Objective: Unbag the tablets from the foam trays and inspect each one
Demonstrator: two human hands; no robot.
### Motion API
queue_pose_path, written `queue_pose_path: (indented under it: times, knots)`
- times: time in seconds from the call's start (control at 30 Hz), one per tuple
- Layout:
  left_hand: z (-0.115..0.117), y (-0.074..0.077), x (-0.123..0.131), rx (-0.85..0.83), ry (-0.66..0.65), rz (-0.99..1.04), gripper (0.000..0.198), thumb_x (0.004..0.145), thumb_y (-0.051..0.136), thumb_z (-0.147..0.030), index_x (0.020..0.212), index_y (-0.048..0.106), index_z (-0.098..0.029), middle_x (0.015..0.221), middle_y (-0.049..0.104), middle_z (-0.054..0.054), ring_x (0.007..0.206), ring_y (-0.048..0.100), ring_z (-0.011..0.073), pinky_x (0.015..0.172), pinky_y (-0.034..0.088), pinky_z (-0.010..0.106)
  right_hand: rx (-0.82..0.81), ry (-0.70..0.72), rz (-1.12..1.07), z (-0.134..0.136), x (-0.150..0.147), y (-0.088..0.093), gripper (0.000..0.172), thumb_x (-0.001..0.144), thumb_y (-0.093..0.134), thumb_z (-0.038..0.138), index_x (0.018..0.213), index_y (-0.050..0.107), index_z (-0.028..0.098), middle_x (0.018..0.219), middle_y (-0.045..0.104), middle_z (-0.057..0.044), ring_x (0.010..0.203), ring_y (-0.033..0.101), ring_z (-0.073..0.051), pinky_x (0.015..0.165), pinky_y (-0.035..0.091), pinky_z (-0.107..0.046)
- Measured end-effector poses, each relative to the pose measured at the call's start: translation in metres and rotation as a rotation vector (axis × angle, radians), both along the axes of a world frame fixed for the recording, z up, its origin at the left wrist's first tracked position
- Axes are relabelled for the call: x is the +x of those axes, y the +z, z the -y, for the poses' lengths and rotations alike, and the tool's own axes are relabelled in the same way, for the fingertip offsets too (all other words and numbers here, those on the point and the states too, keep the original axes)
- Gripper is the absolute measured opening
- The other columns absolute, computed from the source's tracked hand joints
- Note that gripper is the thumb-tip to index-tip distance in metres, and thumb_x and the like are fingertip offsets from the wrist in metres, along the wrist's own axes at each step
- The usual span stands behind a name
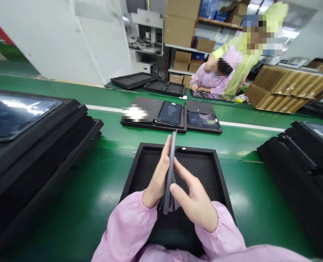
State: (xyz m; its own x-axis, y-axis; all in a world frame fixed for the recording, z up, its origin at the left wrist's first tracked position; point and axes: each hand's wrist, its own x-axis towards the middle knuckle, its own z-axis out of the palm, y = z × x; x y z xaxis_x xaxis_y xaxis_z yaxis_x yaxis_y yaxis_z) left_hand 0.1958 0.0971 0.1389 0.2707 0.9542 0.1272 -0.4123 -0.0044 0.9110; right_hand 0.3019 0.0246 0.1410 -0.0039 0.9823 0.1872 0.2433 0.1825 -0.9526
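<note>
A thin dark tablet (170, 174) stands on edge between my two hands, so I see only its narrow side. My left hand (158, 178) lies against its left face with the fingers pointing forward. From the right, my right hand (192, 194) presses on the other face with its thumb and fingers. Some clear film seems to hang at the tablet's lower right. Beneath my hands sits a black foam tray (218, 171) with raised edges; my hands and sleeves hide part of it.
Ahead, black trays (153, 126) hold tablets (170, 112). Stacked black trays with tablets stand at left (41, 145) and right (292, 160). Across the green bench, two people (214, 78) are by cardboard dividers (289, 89). More black trays (134, 80) lie at the back.
</note>
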Motion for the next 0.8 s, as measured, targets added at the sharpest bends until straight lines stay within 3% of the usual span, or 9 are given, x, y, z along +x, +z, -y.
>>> queue_pose_path:
  times: [0.1,0.23,0.3,0.37,0.4,0.43,0.53,0.6,0.8]
  knots:
    - [-0.003,0.0,-0.008,0.014,0.024,0.023,0.063,0.085,0.061,-0.05,0.144,0.053,-0.03,0.162,0.039,-0.004,0.155,0.022,0.0258,0.129,0.013,0.038,-0.022,0.141,0.048,-0.002,0.007,0.002,0.078,0.091,0.066,0.046,0.155,0.036,0.016,0.161,0.035,-0.013,0.15,0.032,-0.026,0.124,0.025,-0.047]
    - [-0.012,0.012,-0.018,-0.067,0.155,0.122,0.073,0.071,0.064,-0.043,0.142,0.051,-0.033,0.159,0.043,-0.004,0.153,0.027,0.0281,0.124,0.027,0.039,-0.08,0.515,0.181,-0.013,0.028,0.012,0.097,0.081,0.077,0.05,0.158,0.029,0.017,0.164,0.021,-0.015,0.152,0.023,-0.028,0.125,0.02,-0.045]
    - [-0.018,0.018,-0.022,-0.124,0.227,0.112,0.072,0.066,0.064,-0.044,0.136,0.055,-0.032,0.151,0.053,0.0,0.148,0.035,0.0321,0.117,0.038,0.042,-0.182,0.709,0.249,-0.03,0.042,0.017,0.092,0.08,0.078,0.05,0.155,0.036,0.018,0.16,0.034,-0.016,0.146,0.039,-0.029,0.121,0.03,-0.041]
    - [-0.023,0.022,-0.025,-0.15,0.299,0.067,0.066,0.063,0.064,-0.044,0.127,0.059,-0.029,0.14,0.061,0.002,0.142,0.042,0.0344,0.111,0.045,0.042,-0.325,0.767,0.328,-0.058,0.056,0.019,0.072,0.085,0.076,0.043,0.147,0.051,0.017,0.141,0.062,-0.014,0.126,0.063,-0.025,0.11,0.047,-0.033]
    - [-0.026,0.022,-0.027,-0.152,0.333,0.054,0.062,0.063,0.064,-0.043,0.123,0.06,-0.028,0.136,0.063,0.003,0.14,0.044,0.0343,0.11,0.044,0.042,-0.389,0.731,0.374,-0.077,0.061,0.018,0.06,0.089,0.073,0.038,0.142,0.057,0.016,0.126,0.072,-0.012,0.115,0.07,-0.022,0.102,0.053,-0.029]
    - [-0.029,0.021,-0.028,-0.149,0.374,0.055,0.059,0.063,0.063,-0.042,0.12,0.061,-0.027,0.133,0.064,0.004,0.14,0.044,0.0337,0.113,0.042,0.042,-0.406,0.598,0.438,-0.097,0.065,0.015,0.05,0.091,0.071,0.032,0.136,0.063,0.016,0.116,0.077,-0.009,0.106,0.074,-0.02,0.096,0.056,-0.027]
    - [-0.036,0.01,-0.03,-0.141,0.495,0.107,0.053,0.067,0.059,-0.037,0.118,0.06,-0.028,0.132,0.063,0.004,0.143,0.041,0.0312,0.121,0.029,0.045,-0.35,0.341,0.538,-0.164,0.062,0.003,0.034,0.098,0.062,0.024,0.129,0.066,0.011,0.11,0.078,-0.011,0.101,0.074,-0.02,0.096,0.056,-0.033]
    - [-0.042,0.0,-0.033,-0.114,0.535,0.114,0.054,0.068,0.059,-0.035,0.121,0.059,-0.029,0.134,0.062,0.004,0.145,0.039,0.0311,0.122,0.027,0.046,-0.293,0.227,0.595,-0.206,0.047,-0.006,0.027,0.099,0.061,0.027,0.122,0.066,0.013,0.113,0.074,-0.01,0.1,0.072,-0.021,0.094,0.057,-0.041]
    - [-0.066,-0.022,-0.054,-0.023,0.391,0.049,0.066,0.057,0.066,-0.032,0.122,0.062,-0.026,0.129,0.066,0.007,0.147,0.036,0.0363,0.122,0.028,0.046,-0.106,0.048,0.777,-0.295,-0.025,-0.02,0.026,0.099,0.061,0.033,0.121,0.064,0.019,0.127,0.064,-0.009,0.109,0.065,-0.023,0.093,0.056,-0.044]
